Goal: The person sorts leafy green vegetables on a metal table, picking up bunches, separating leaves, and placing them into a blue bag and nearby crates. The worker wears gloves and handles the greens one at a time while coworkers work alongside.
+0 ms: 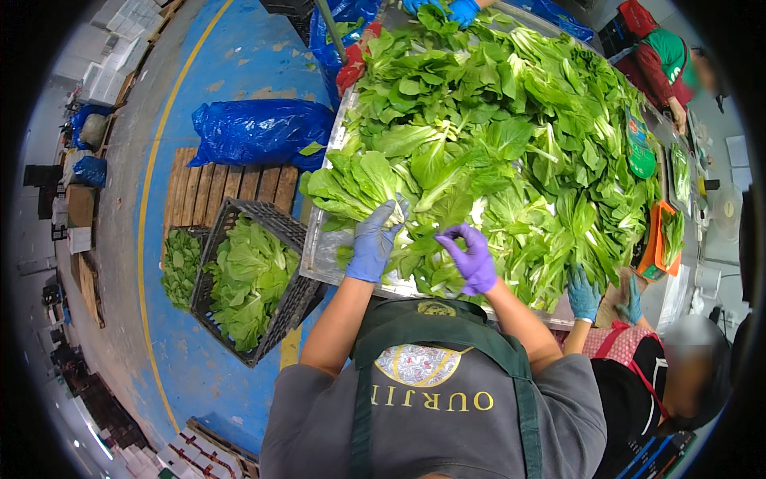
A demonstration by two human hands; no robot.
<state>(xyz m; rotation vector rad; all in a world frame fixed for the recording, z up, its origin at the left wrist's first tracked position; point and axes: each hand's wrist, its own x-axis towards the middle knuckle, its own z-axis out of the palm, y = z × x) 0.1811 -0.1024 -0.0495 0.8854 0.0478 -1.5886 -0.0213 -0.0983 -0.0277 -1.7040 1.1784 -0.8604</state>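
Observation:
My left hand (378,239), in a blue-violet glove, grips the pale stem end of a bunch of leafy greens (353,185), whose leaves fan out over the near left corner of the metal table. My right hand (470,257), in a purple glove, hovers over the heap with thumb and forefinger brought close together; whether a scrap lies between them cannot be told. A thick heap of loose leafy greens (497,143) with white stems spreads across the metal table (323,251).
Left of the table, a black plastic crate (263,347) of greens leans by a wooden pallet (239,185) bearing a blue plastic bag (263,132). A co-worker's gloved hands (583,293) work close on the right; other people stand at the far side. An orange container (655,239) sits right.

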